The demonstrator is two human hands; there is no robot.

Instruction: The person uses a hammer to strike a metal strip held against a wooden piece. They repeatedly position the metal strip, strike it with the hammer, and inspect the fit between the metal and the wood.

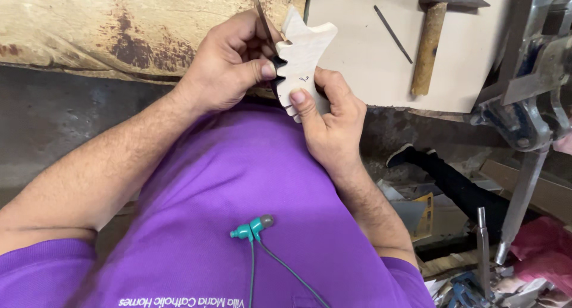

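- One pale wooden piece with a notched, toothed edge, held in the air above the near edge of the surface, close to the person's chest.
- One thin dark file, its blade running up and away from the notches in the wooden piece.
- One hammer with a wooden handle and dark metal head, lying on the pale board of the surface, well apart from the hands.
- One slim dark rod lying just beside the hammer, to its left.
- One metal vise at the right edge of the surface, with a long handle hanging down.
- One teal earphone resting on the purple shirt.
- Left hand: closed around the file, thumb pressed against the toothed edge of the wooden piece.
- Right hand: closed on the lower part of the wooden piece, thumb flat on its face, fingers wrapped behind.
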